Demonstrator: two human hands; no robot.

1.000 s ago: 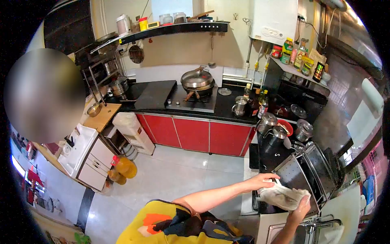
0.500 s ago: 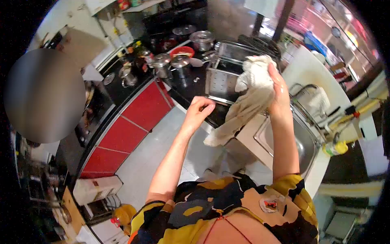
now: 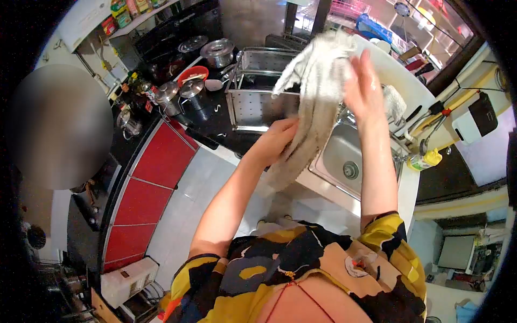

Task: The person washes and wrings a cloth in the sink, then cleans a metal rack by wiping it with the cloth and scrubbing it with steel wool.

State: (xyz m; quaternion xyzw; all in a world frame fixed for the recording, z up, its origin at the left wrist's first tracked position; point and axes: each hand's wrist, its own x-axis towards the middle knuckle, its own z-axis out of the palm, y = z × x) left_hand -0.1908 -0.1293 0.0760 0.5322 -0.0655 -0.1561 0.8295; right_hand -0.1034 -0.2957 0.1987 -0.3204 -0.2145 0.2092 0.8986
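A whitish towel (image 3: 318,86) hangs stretched out between my hands, its lower end smeared by motion. My left hand (image 3: 277,142) is closed at the towel's left edge, with the fingertips partly hidden by the cloth. On the other side, my right hand (image 3: 366,89) is raised with its fingers straight and its palm turned toward the towel. Its thumb side is against or very near the cloth; the blur hides the exact contact. Below the towel lies the steel sink (image 3: 336,153), close to my right forearm.
A steel rack (image 3: 262,110) stands on the black counter (image 3: 215,129). Lidded pots (image 3: 193,94) and a red bowl (image 3: 192,74) are to its left. Red cabinets (image 3: 161,153) line the left side. A yellow bottle (image 3: 425,160) stands right of the sink.
My left hand has moved right and up from beside the towel onto its edge. The towel's top has swung up and left of my right hand. The view has shifted right.
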